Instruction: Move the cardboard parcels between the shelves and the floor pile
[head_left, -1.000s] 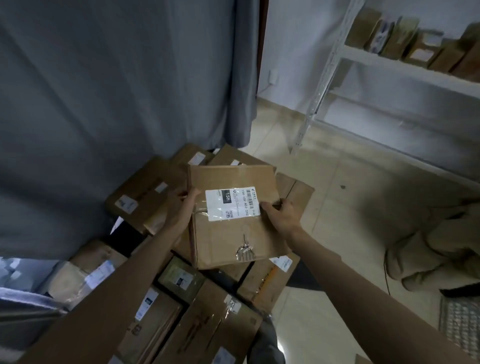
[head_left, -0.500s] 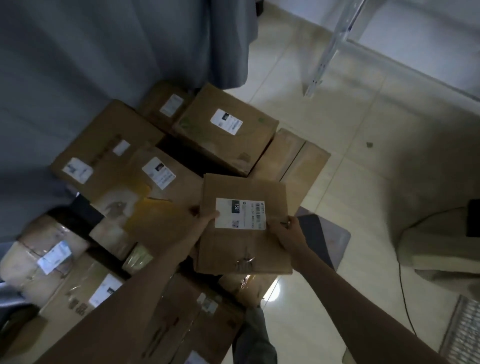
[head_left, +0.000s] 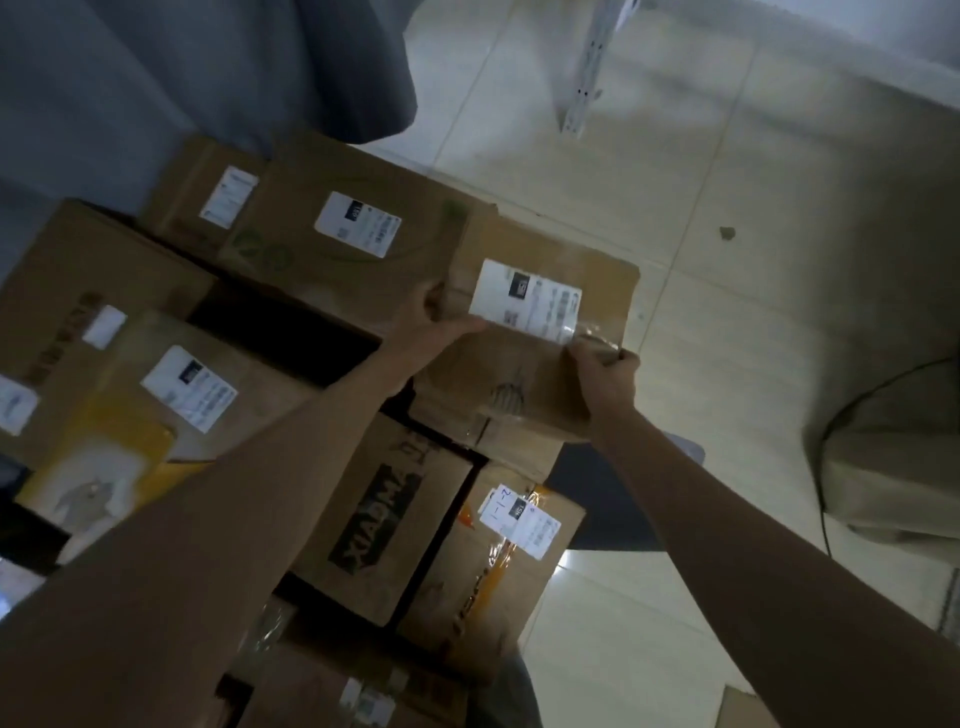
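Note:
A flat brown cardboard parcel with a white shipping label lies low over the right side of the floor pile of several labelled cardboard boxes. My left hand grips its left edge, thumb on top. My right hand grips its near right edge, fingers curled over the taped seam. The parcel overlaps a larger box behind it and seems to rest on boxes beneath; the contact is hidden.
A grey curtain hangs behind the pile. A white metal shelf leg stands on the pale tiled floor at the top. A beige bundle with a dark cable sits at right. A box printed XIAOMA lies near me.
The view has tilted down toward the pile. Both hands have carried the parcel forward, to the right and lower, onto the right side of the pile.

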